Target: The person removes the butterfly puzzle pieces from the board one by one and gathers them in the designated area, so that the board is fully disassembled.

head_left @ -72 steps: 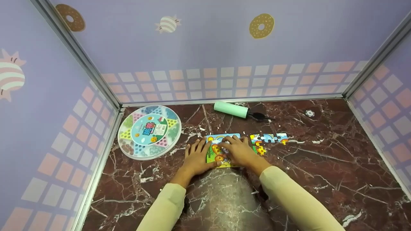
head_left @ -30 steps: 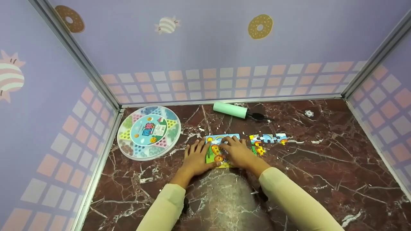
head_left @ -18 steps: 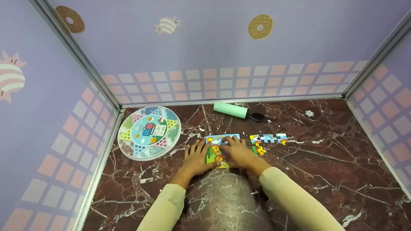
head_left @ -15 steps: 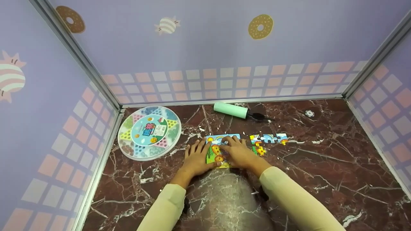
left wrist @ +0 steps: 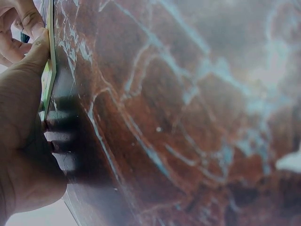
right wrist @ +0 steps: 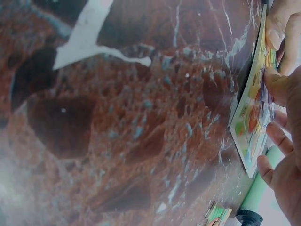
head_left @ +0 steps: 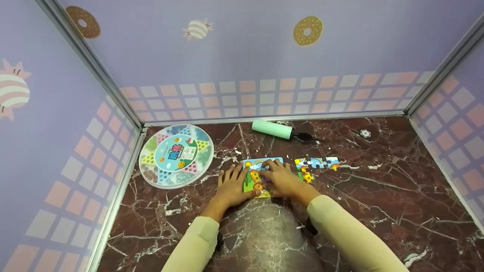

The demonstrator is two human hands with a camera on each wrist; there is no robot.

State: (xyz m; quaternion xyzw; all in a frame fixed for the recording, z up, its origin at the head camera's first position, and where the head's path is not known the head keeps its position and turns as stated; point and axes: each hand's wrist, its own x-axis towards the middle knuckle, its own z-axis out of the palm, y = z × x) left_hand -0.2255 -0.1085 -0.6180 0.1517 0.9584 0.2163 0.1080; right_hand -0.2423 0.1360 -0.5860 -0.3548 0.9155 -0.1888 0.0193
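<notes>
Head view, frame centre: left hand (head_left: 232, 186) rests spread on the puzzle board (head_left: 252, 182); right hand (head_left: 283, 179) touches it with loosely bent fingers.

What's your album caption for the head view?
Left hand and right hand on a colourful rectangular cartoon puzzle, bright loose jigsaw pieces alongside.
</notes>
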